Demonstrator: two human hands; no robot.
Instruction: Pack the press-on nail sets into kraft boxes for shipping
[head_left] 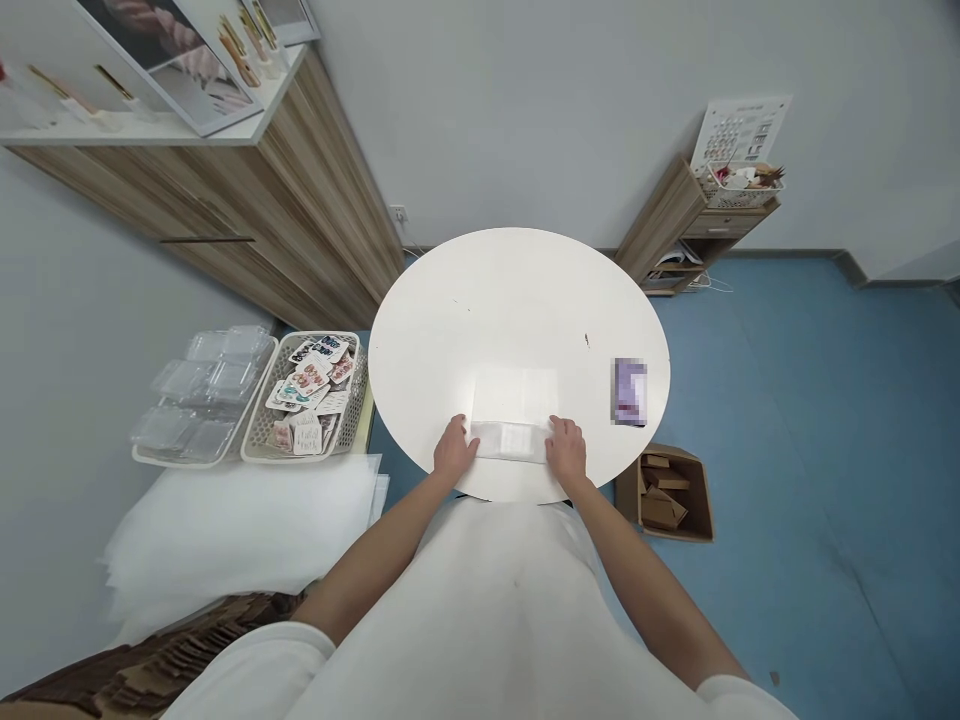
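On the white round table lies a thin translucent white foam sheet [516, 388], its far part flat and its near part folded over. Inside the near fold shows a small pale rectangular item [517, 438], blurred by the foam covering it. My left hand [454, 453] grips the left end of this fold, thumb on the near side and fingers curled beyond it. At the right end, my right hand [567, 452] holds the fold in the same manner.
A purple pixelated item [629, 392] lies at the table's [517, 280] right. To the left stand a basket [349, 425] of printed cards, clear plastic boxes [202, 390] and stacked foam sheets [247, 535]. A carton [701, 500] of small brown boxes sits on the floor at right.
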